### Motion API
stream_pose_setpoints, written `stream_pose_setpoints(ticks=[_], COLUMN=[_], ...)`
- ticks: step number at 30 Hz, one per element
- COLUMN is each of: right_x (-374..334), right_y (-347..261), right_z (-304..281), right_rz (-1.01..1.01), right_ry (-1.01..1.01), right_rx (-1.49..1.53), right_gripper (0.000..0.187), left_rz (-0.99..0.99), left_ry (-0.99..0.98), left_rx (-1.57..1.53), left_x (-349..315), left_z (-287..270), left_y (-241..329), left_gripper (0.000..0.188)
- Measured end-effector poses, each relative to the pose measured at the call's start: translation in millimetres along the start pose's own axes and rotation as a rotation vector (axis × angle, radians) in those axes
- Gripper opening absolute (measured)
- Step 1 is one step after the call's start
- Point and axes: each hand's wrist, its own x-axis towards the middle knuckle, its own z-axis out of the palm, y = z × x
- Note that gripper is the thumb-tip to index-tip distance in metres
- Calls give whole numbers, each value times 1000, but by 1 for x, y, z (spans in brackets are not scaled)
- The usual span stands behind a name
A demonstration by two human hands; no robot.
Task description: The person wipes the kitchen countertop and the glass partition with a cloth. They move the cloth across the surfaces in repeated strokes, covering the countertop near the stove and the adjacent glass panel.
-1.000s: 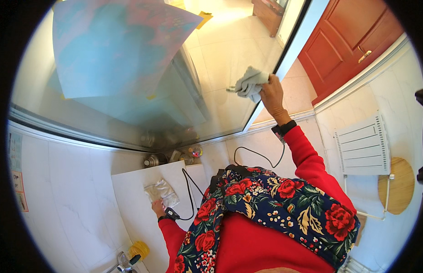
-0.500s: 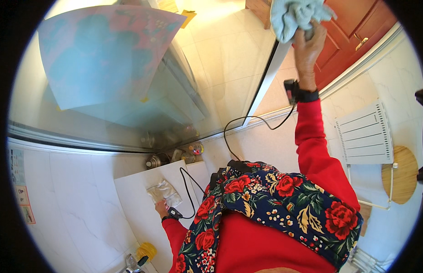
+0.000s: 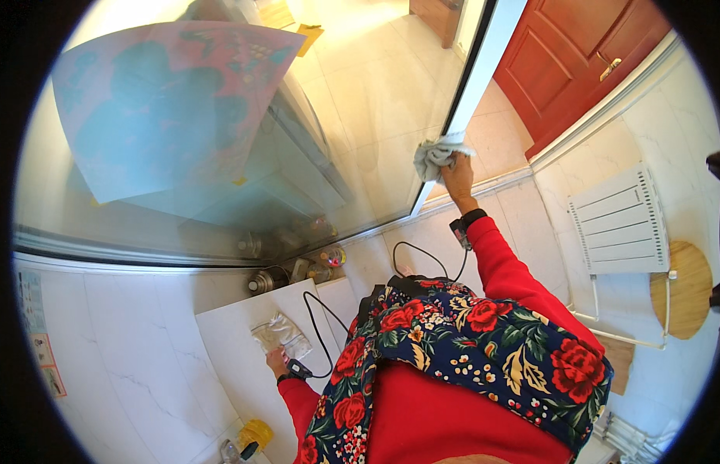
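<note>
My right hand (image 3: 457, 176) is closed round a bunched grey cloth (image 3: 436, 158). The cloth lies against the white edge frame (image 3: 458, 116) of the glass door (image 3: 375, 108), low down on it. On the left, my left hand (image 3: 276, 359) is closed at the near edge of a crumpled whitish cloth (image 3: 282, 334), which rests on a white countertop (image 3: 232, 329). Its fingertips are small and partly hidden. Each wrist wears a dark band with a small device and a black cable.
Bottles and a metal flask (image 3: 265, 280) stand at the counter's back corner. A pink and blue sheet (image 3: 166, 108) hangs on the glass. A red door (image 3: 576, 62) is beyond; a white slatted rack (image 3: 621, 220) and a round wooden board (image 3: 683, 290) are on the right.
My right hand has come down and to the left with the grey cloth, from high on the door's edge to lower on it. My left hand stays at the whitish cloth.
</note>
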Motion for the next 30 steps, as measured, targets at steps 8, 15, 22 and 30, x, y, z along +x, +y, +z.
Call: stream_pose_setpoints(ticks=[8, 15, 22, 30], right_x=[-12, -48, -75, -73], right_y=[12, -71, -75, -127], right_z=[41, 42, 69, 54], right_rz=[597, 780, 539, -291], right_ry=[-734, -1329, -1561, -1361], right_rx=[470, 1351, 1517, 773], right_gripper=[39, 38, 39, 39], left_rz=[40, -34, -100, 93], left_ry=[-41, -29, -129, 71], left_rx=[201, 1, -199, -360], left_x=[6, 12, 11, -29], left_z=[-5, -2, -11, -17], left_y=[-1, -15, -15, 62], left_gripper=[25, 19, 13, 20])
